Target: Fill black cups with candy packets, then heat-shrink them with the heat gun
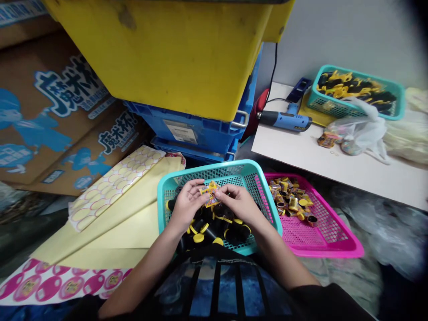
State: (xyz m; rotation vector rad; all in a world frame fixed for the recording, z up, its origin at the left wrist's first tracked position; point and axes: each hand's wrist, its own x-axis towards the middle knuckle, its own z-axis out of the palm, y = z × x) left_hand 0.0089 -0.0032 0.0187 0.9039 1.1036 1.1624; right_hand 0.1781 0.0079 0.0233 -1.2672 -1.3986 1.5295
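Note:
Over a turquoise basket [267, 205], my left hand [187, 203] and my right hand [239, 200] come together on a small yellow printed wrapper [211, 192]. Fingers of both hands pinch it from either side. Beneath them the basket holds several black cylindrical pieces [210, 234] with yellow rims or caps. To the right, a pink basket [334, 240] contains several small pieces wrapped in yellow printed film [294, 203]. The wrapper's fine print is too small to read.
Stacked yellow [174, 58] and blue crates [207, 133] stand ahead. A white table [361, 169] at right bears a blue heat gun [287, 120], plastic bags [364, 125] and another turquoise basket [357, 111] of black and yellow parts. Sticker sheets [117, 187] and cardboard boxes [50, 133] lie left.

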